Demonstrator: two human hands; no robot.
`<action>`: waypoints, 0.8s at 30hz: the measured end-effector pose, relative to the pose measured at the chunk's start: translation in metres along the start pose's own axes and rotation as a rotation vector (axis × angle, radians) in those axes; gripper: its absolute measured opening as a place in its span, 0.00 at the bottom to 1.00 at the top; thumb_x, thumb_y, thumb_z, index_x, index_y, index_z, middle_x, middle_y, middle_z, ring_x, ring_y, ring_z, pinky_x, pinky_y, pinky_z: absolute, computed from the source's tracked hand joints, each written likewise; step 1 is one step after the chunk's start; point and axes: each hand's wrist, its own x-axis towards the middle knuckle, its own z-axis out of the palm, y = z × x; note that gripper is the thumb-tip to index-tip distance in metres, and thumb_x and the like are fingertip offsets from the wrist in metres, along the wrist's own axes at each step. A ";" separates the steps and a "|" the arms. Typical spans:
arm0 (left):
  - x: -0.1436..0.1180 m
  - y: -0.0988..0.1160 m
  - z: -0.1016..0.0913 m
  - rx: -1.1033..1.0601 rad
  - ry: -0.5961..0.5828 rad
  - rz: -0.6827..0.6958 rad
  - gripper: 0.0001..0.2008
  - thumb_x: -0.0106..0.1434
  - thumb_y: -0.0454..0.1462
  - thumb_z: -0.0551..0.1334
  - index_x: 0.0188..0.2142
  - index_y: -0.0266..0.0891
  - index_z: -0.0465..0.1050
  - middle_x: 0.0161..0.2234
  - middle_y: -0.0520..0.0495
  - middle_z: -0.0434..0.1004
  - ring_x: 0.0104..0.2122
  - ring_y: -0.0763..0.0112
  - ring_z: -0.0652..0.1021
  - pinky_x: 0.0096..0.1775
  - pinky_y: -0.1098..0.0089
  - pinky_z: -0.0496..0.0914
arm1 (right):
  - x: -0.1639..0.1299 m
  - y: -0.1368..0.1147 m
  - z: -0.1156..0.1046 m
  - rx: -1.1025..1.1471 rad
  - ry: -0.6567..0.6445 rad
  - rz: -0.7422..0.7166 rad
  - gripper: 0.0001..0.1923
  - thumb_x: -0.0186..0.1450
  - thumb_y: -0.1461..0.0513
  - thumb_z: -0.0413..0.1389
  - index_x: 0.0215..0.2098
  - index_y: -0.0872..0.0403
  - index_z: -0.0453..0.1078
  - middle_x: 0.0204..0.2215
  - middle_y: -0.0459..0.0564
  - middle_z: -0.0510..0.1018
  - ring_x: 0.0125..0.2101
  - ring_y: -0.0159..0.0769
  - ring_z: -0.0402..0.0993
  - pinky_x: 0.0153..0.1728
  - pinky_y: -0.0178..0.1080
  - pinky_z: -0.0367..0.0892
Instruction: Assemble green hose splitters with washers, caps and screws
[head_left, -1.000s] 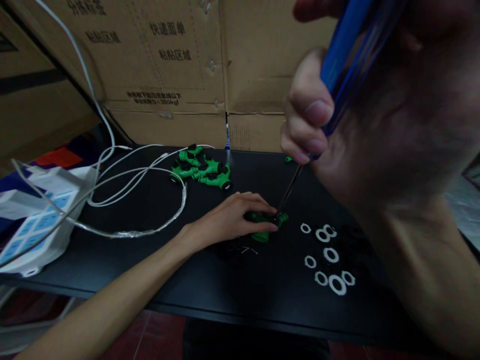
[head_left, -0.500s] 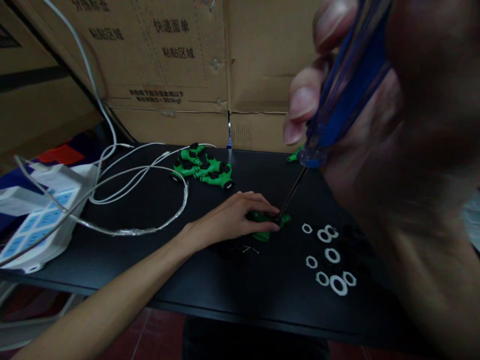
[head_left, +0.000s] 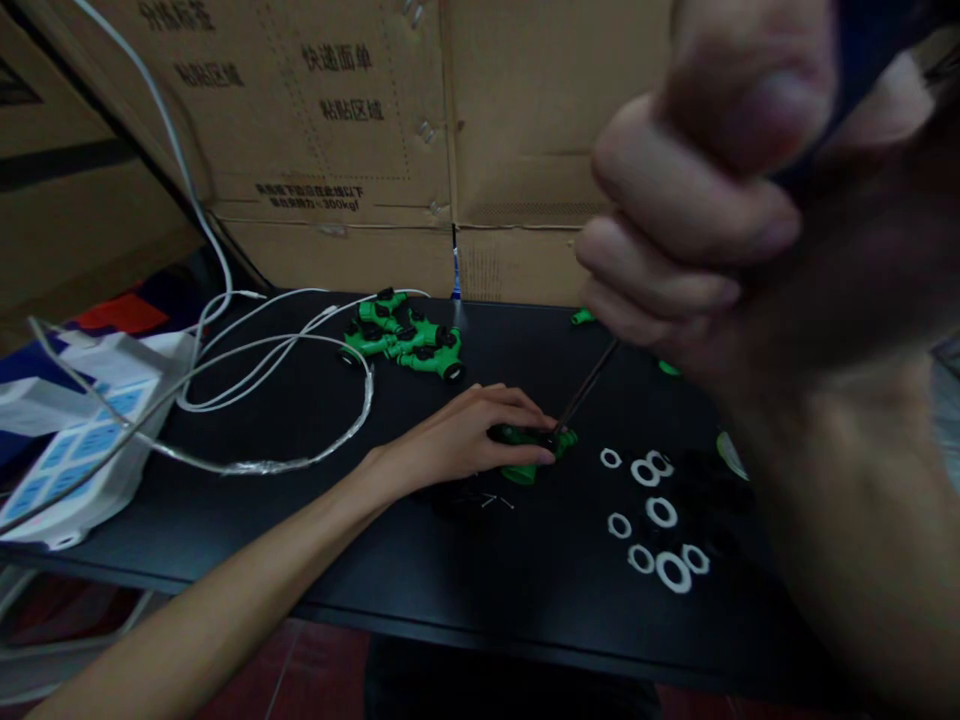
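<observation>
My left hand [head_left: 480,430] presses a green plastic hose connector [head_left: 519,474] with black parts down on the dark table, fingers closed around it. Close to the camera, my right hand [head_left: 697,210] is wrapped around the blue handle of a screwdriver [head_left: 589,385]. The metal shaft slants down and left, its tip meeting the connector beside my left fingertips. Most of the handle is hidden by my right fingers. A few small screws [head_left: 498,500] lie on the table just in front of my left hand.
White ring washers [head_left: 661,512] are spread at the right. Several assembled green connectors [head_left: 409,335] sit at the back, near looped white cables [head_left: 300,465]. A white power strip [head_left: 97,440] stands at the left. Cardboard [head_left: 375,150] walls the back of the table [head_left: 420,590].
My right hand's fingers have curled from a loose hold into a tight wrap around the screwdriver handle, and the hand has turned. My left hand and the connector stay nearly in place.
</observation>
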 end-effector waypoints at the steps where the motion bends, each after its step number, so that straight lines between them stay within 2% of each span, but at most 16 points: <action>1: 0.000 0.000 0.000 -0.006 0.006 0.005 0.17 0.67 0.44 0.67 0.53 0.45 0.78 0.49 0.48 0.80 0.49 0.65 0.78 0.55 0.63 0.65 | -0.002 0.007 0.014 -0.131 0.003 -0.037 0.35 0.67 0.36 0.29 0.23 0.51 0.56 0.20 0.37 0.54 0.13 0.17 0.49 0.12 0.23 0.52; 3: 0.000 -0.001 0.001 -0.026 0.017 0.016 0.16 0.66 0.43 0.67 0.52 0.45 0.79 0.48 0.48 0.80 0.47 0.66 0.78 0.53 0.64 0.66 | -0.007 0.020 0.037 -0.320 0.098 -0.281 0.30 0.67 0.36 0.40 0.23 0.50 0.56 0.19 0.39 0.54 0.16 0.21 0.49 0.13 0.24 0.52; 4: 0.001 -0.001 0.002 -0.040 0.021 0.022 0.16 0.66 0.43 0.68 0.52 0.45 0.79 0.48 0.48 0.80 0.47 0.66 0.78 0.52 0.64 0.67 | -0.009 0.024 0.045 -0.393 0.223 -0.428 0.28 0.65 0.37 0.47 0.23 0.49 0.56 0.20 0.40 0.55 0.19 0.24 0.53 0.15 0.26 0.53; 5: 0.000 -0.002 0.002 -0.053 0.025 0.027 0.15 0.66 0.42 0.68 0.52 0.45 0.79 0.48 0.47 0.81 0.47 0.66 0.78 0.52 0.65 0.68 | -0.011 0.026 0.049 -0.443 0.292 -0.508 0.26 0.63 0.39 0.53 0.23 0.49 0.56 0.21 0.41 0.57 0.20 0.26 0.56 0.15 0.27 0.55; 6: 0.000 -0.002 0.002 -0.063 0.028 0.034 0.15 0.66 0.42 0.68 0.52 0.45 0.79 0.48 0.47 0.81 0.47 0.67 0.78 0.52 0.65 0.68 | -0.012 0.025 0.051 -0.474 0.324 -0.524 0.24 0.62 0.40 0.55 0.24 0.48 0.57 0.21 0.42 0.59 0.21 0.28 0.59 0.16 0.29 0.57; 7: 0.000 -0.003 0.002 -0.067 0.030 0.038 0.16 0.66 0.42 0.68 0.52 0.45 0.79 0.49 0.47 0.81 0.48 0.67 0.78 0.52 0.66 0.68 | -0.012 0.022 0.050 -0.479 0.319 -0.469 0.23 0.62 0.41 0.54 0.24 0.47 0.58 0.21 0.42 0.60 0.21 0.29 0.60 0.16 0.31 0.59; 10: 0.000 -0.004 0.002 -0.055 0.028 0.046 0.16 0.66 0.43 0.67 0.52 0.44 0.79 0.49 0.47 0.81 0.48 0.68 0.78 0.53 0.66 0.67 | -0.005 0.003 0.039 -0.383 0.069 -0.172 0.25 0.68 0.42 0.38 0.23 0.46 0.60 0.15 0.41 0.62 0.16 0.30 0.62 0.16 0.35 0.67; 11: 0.000 -0.004 0.002 -0.050 0.021 0.047 0.16 0.66 0.44 0.67 0.52 0.44 0.79 0.50 0.47 0.80 0.49 0.67 0.78 0.54 0.65 0.67 | -0.001 -0.003 0.033 -0.328 -0.072 -0.131 0.24 0.67 0.42 0.39 0.22 0.45 0.60 0.15 0.40 0.62 0.15 0.31 0.63 0.15 0.36 0.68; 13: 0.000 -0.004 0.002 -0.043 0.007 0.047 0.16 0.67 0.44 0.67 0.52 0.45 0.79 0.51 0.47 0.80 0.51 0.66 0.78 0.56 0.64 0.66 | 0.009 -0.012 0.021 -0.226 -0.349 -0.053 0.21 0.64 0.43 0.47 0.21 0.46 0.59 0.14 0.38 0.64 0.13 0.31 0.65 0.10 0.36 0.66; 15: 0.000 -0.004 0.001 -0.031 0.002 0.042 0.16 0.67 0.45 0.66 0.52 0.46 0.79 0.52 0.46 0.80 0.51 0.65 0.78 0.56 0.62 0.66 | 0.017 -0.015 0.010 -0.158 -0.599 0.073 0.20 0.60 0.47 0.56 0.18 0.47 0.57 0.12 0.35 0.62 0.09 0.29 0.61 0.07 0.34 0.63; 17: 0.000 -0.004 0.001 -0.011 0.006 0.038 0.17 0.66 0.46 0.66 0.52 0.46 0.79 0.52 0.46 0.80 0.51 0.64 0.78 0.56 0.61 0.65 | 0.020 -0.013 0.007 -0.144 -0.656 0.117 0.22 0.59 0.52 0.60 0.16 0.49 0.55 0.10 0.34 0.57 0.06 0.23 0.51 0.06 0.30 0.58; 19: 0.000 -0.004 0.001 0.000 0.006 0.043 0.17 0.67 0.46 0.66 0.52 0.44 0.79 0.52 0.46 0.80 0.51 0.65 0.78 0.56 0.63 0.65 | 0.019 -0.007 0.014 -0.225 -0.460 0.077 0.23 0.61 0.55 0.59 0.14 0.50 0.55 0.10 0.34 0.48 0.08 0.20 0.40 0.06 0.27 0.49; 21: 0.001 -0.004 0.001 0.004 0.001 0.052 0.18 0.67 0.47 0.66 0.52 0.43 0.79 0.51 0.46 0.80 0.50 0.65 0.78 0.55 0.64 0.65 | 0.014 0.001 0.028 -0.340 -0.147 0.029 0.25 0.64 0.55 0.57 0.14 0.51 0.55 0.11 0.36 0.43 0.10 0.21 0.35 0.07 0.27 0.41; 24: 0.001 -0.006 0.002 -0.007 -0.001 0.056 0.18 0.67 0.47 0.66 0.53 0.43 0.79 0.51 0.46 0.80 0.51 0.65 0.78 0.54 0.64 0.66 | 0.005 0.014 0.049 -0.401 0.285 -0.215 0.22 0.64 0.53 0.60 0.17 0.51 0.59 0.14 0.38 0.53 0.12 0.22 0.42 0.09 0.30 0.38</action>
